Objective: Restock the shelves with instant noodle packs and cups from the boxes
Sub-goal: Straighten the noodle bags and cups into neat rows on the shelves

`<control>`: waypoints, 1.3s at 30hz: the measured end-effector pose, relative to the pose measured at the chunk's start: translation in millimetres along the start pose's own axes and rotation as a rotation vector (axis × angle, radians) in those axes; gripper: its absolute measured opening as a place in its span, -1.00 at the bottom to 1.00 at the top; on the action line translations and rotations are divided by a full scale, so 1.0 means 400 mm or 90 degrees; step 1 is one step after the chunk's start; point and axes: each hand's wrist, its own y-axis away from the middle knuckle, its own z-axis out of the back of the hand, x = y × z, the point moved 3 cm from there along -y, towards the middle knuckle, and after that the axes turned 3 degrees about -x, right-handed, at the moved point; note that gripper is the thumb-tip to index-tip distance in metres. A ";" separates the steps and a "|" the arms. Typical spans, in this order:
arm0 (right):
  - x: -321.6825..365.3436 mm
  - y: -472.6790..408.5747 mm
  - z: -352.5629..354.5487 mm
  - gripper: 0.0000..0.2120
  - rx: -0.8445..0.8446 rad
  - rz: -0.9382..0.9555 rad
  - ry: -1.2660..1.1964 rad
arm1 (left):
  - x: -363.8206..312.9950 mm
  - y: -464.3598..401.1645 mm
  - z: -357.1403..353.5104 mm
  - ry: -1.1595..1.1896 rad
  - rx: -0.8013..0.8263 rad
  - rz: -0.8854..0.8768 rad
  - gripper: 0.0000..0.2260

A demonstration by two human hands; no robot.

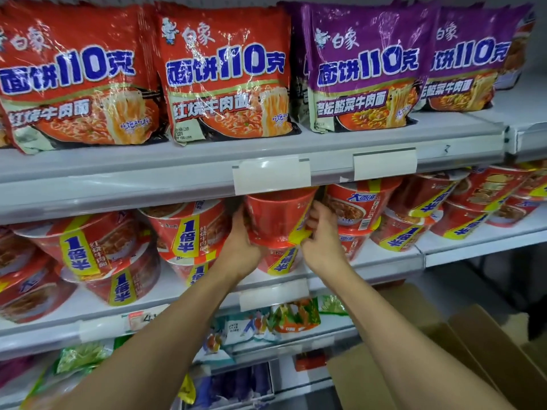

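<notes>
Hands: left hand (241, 235) cupped against the left wall of a red cup (276, 214), right hand (321, 232) curled round its right wall low down, fingers bent onto the yellow band; cup held between both.
Cup place: middle shelf (384, 263), stacked on a lower cup (279, 258), top tucked under the lip of the upper shelf (177, 184), with a left stack (189, 232) and a right stack (355, 208) close on either side.
Cup axis: long axis near upright, tilted a little; wide end up, narrow end down on the lower cup's lid; whether fully seated cannot be told.
Handling, judged: light, thin-walled, film-wrapped, so likely slick and easy to dent; crushable if squeezed hard; top-heavy in shape when stacked two high.
Where to hold, judged: opposite sides of the wall, as now, or under the rim where stiffer; not by the lid film.
Risk, judged: tight gap under the upper shelf and between stacks; a nudge could tip a neighbour.
Above: red packs (225, 75) and purple packs (364, 72) standing on the upper shelf, faces forward, soft and crinkly by look.
Below right: open box (414, 365) on the floor side, contents not visible.
</notes>
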 end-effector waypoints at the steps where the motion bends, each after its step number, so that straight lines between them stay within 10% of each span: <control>1: -0.001 -0.002 0.004 -0.33 -0.015 -0.001 0.001 | 0.010 -0.002 0.000 -0.007 0.002 -0.005 -0.11; 32: -0.010 -0.035 0.001 -0.25 0.069 -0.008 0.014 | 0.034 -0.004 -0.007 -0.028 -0.025 -0.008 -0.25; 39: -0.034 0.006 0.042 -0.50 0.068 0.005 0.137 | 0.068 0.020 -0.038 -0.220 -0.116 -0.005 -0.38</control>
